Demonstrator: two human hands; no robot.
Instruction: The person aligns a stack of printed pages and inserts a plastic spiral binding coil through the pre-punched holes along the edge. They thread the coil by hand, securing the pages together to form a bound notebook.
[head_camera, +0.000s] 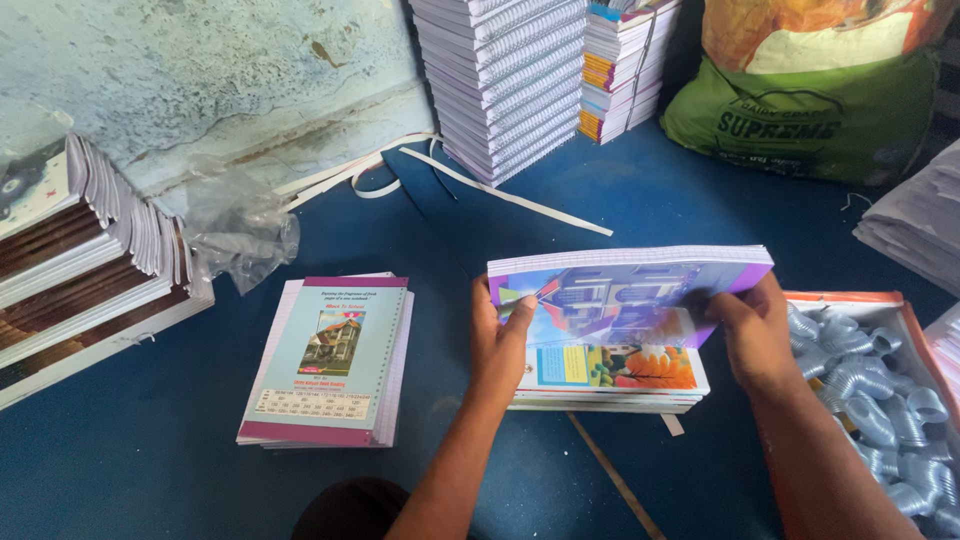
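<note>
My left hand (500, 338) and my right hand (752, 335) grip the two side edges of a notebook (625, 290) with a glossy purple and blue cover. It is tilted up above a low stack of similar notebooks (610, 385) on the blue floor. My left thumb lies across the cover's left edge, and my right fingers curl over its right edge. A second low stack of notebooks (328, 362), topped by a pale green back cover with a house picture, lies to the left, apart from both hands.
A tray of silvery wire spirals (870, 385) sits at the right. Tall piles of spiral-bound notebooks (505, 75) and more books (620, 65) stand at the back beside a green sack (800, 110). Stacked book blocks (80, 270), crumpled clear plastic (240, 235) and paper strips (510, 197) lie left.
</note>
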